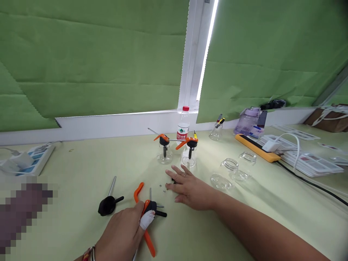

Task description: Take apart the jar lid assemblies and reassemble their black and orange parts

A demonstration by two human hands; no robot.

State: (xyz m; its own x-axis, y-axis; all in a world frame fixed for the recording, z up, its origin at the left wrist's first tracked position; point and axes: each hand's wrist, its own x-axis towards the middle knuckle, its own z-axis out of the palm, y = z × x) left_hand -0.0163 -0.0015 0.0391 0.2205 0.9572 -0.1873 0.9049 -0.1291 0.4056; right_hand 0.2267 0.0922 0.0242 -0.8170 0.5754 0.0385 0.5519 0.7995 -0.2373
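My left hand [123, 230], with a white wrap on one digit, is closed around an orange-and-black trigger-type head with thin metal tubes [152, 207]. Its orange lever sticks out above and below my fingers. Fingers spread, my right hand [191, 186] lies low over the table, partly covering a small dark piece [173, 180]. Tiny metal bits [164, 191] lie just left of its fingertips. A black funnel-shaped part with a metal tube [108, 205] rests left of my left hand. Beyond my hands stand two clear glass jars [164, 156] [188, 161] with similar orange-and-black heads.
Several clear glass jars [231, 165] lie on the right. A red-capped water bottle [183, 125], a glass holding screwdrivers [216, 133] and a purple bottle [247, 121] stand behind. An orange power strip [257, 148] with its cable is at right, a white one [43, 157] at left.
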